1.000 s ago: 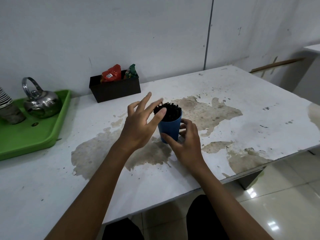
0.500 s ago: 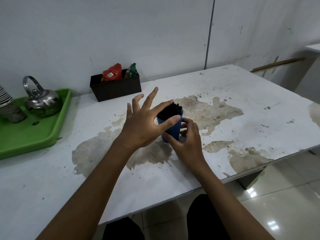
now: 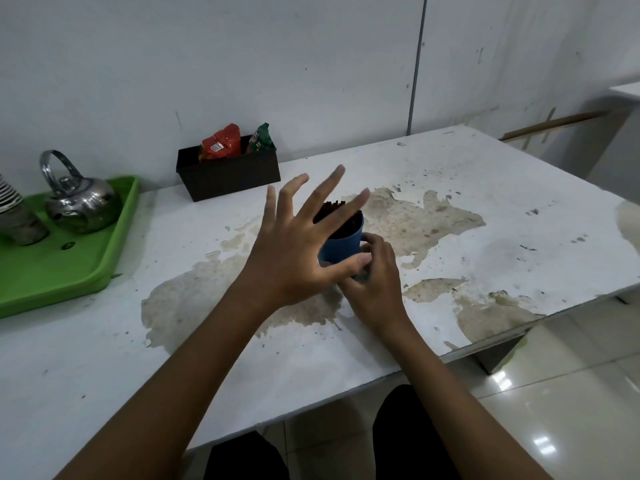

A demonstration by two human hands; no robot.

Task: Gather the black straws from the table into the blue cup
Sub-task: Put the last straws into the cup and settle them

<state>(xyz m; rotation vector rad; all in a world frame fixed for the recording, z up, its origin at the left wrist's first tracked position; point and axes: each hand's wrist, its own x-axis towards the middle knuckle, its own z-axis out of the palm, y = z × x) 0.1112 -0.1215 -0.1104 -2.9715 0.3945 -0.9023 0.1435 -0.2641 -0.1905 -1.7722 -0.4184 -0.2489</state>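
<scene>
The blue cup (image 3: 341,247) stands near the middle of the stained white table (image 3: 502,188), packed with black straws (image 3: 349,221) that stick out of its top. My right hand (image 3: 375,282) grips the cup low on its near right side, fingers curled round it. My left hand (image 3: 298,247) is spread wide with straight fingers in front of the cup's left side; its index finger lies across the straw tops and its thumb reaches along the cup's lower front. The left hand hides part of the cup and straws.
A black box (image 3: 228,173) with red and green snack packets stands at the back by the wall. A green tray (image 3: 62,268) at the far left carries a steel kettle (image 3: 79,200) and stacked cups (image 3: 14,216). The table's front edge runs close to my legs.
My left hand has spread wider and shifted right, over the straws and across the cup's front. The cup leans slightly more to the left. My right hand keeps its hold on the cup.
</scene>
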